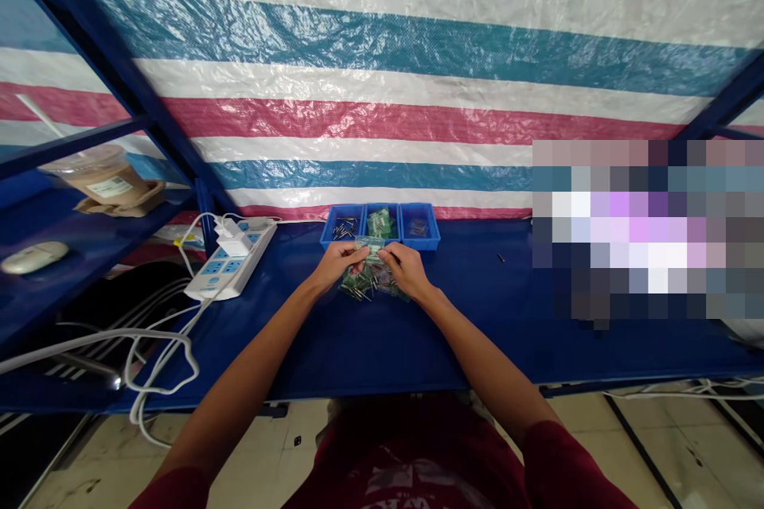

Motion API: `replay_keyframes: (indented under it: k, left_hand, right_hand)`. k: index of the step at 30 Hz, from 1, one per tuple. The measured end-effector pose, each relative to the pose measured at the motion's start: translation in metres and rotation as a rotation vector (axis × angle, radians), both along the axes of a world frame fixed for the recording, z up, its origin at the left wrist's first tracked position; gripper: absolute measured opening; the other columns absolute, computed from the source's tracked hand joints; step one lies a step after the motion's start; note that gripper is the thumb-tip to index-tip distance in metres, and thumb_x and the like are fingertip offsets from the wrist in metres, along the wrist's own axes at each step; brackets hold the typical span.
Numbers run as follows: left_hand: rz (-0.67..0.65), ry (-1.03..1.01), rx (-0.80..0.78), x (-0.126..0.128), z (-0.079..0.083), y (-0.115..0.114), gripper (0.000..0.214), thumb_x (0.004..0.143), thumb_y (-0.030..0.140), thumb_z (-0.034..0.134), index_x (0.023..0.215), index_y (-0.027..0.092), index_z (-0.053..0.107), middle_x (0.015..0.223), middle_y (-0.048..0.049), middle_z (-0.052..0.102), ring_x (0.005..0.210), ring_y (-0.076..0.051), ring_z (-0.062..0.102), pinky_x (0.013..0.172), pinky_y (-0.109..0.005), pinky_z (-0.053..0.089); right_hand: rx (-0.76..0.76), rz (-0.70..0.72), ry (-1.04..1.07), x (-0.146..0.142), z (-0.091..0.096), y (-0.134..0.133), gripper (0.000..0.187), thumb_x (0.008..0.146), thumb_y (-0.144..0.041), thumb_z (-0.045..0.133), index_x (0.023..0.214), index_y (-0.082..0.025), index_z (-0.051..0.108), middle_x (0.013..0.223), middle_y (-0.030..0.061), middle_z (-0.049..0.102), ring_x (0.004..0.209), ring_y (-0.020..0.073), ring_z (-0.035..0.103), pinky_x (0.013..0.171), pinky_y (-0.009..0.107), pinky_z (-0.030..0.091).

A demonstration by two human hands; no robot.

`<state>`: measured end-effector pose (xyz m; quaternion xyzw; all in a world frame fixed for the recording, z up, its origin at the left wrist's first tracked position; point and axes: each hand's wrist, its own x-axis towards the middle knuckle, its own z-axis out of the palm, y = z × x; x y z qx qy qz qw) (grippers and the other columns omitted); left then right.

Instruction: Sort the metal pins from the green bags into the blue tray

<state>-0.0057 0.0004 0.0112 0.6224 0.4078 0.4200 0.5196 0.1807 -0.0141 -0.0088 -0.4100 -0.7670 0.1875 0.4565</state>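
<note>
Clear bag pinched between fingers of left hand & right hand over blue table, striped tarp behind. Contents too small to ID; right side pixelated

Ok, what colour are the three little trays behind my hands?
Blue, like the tabletop; the head view shows the trays best, just behind the packet.

Blue bins on a blue table, red-white-teal striped tarp, seemingly green packets
</note>
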Motion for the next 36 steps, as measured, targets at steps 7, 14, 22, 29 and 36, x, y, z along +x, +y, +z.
replay_keyframes:
  k: [7, 14, 22, 29, 36]
  left_hand:
    - [0.119, -0.183, -0.070, 0.001, 0.005, -0.002, 0.039, 0.068, 0.040, 0.076, 0.048, 0.015, 0.054, 0.039, 0.0009, 0.046, 0.036, -0.007, 0.037, 0.038, -0.023, 0.022]
    - [-0.009, -0.027, -0.089, 0.004, 0.002, 0.000, 0.042, 0.076, 0.056, 0.067, 0.072, 0.013, 0.066, 0.057, -0.0033, 0.059, 0.046, -0.012, 0.053, 0.042, -0.023, 0.040]
    - [0.148, 0.170, 0.343, 0.001, -0.009, 0.003, 0.042, 0.074, 0.052, 0.070, 0.092, 0.014, 0.073, 0.094, -0.0100, 0.073, 0.088, -0.025, 0.067, 0.079, -0.034, 0.054]
    - [0.272, 0.108, 0.318, 0.004, -0.010, 0.000, 0.036, 0.067, 0.047, 0.076, 0.079, 0.013, 0.075, 0.078, -0.0076, 0.074, 0.070, -0.022, 0.067, 0.068, -0.032, 0.055]
    - [0.112, 0.233, 0.367, -0.003, 0.002, -0.003, 0.030, 0.073, 0.043, 0.073, 0.063, 0.014, 0.071, 0.063, -0.0038, 0.069, 0.060, -0.016, 0.062, 0.058, -0.025, 0.048]
  right_hand:
    - [0.071, 0.029, 0.096, 0.003, -0.002, 0.002, 0.045, 0.093, -0.035, 0.047, 0.138, -0.026, 0.045, 0.129, 0.0120, 0.048, 0.095, 0.0194, 0.059, 0.077, 0.033, 0.053]
    - [0.135, 0.018, 0.043, 0.003, -0.007, 0.005, 0.023, 0.094, -0.029, 0.047, 0.101, -0.021, 0.067, 0.099, 0.0091, 0.062, 0.090, 0.0197, 0.060, 0.083, 0.032, 0.049]
    - [0.092, -0.013, 0.198, 0.002, -0.002, 0.005, 0.029, 0.091, -0.043, 0.054, 0.089, -0.018, 0.068, 0.073, 0.0041, 0.060, 0.067, 0.0159, 0.055, 0.065, 0.027, 0.047]
    - [-0.059, 0.022, 0.232, 0.002, 0.002, 0.003, 0.032, 0.091, -0.044, 0.049, 0.081, -0.019, 0.066, 0.077, 0.0046, 0.063, 0.070, 0.0161, 0.057, 0.063, 0.026, 0.046]
    - [0.001, -0.018, 0.144, 0.001, -0.002, 0.002, 0.033, 0.094, -0.039, 0.045, 0.074, -0.018, 0.062, 0.070, 0.0031, 0.058, 0.066, 0.0152, 0.053, 0.065, 0.027, 0.044]
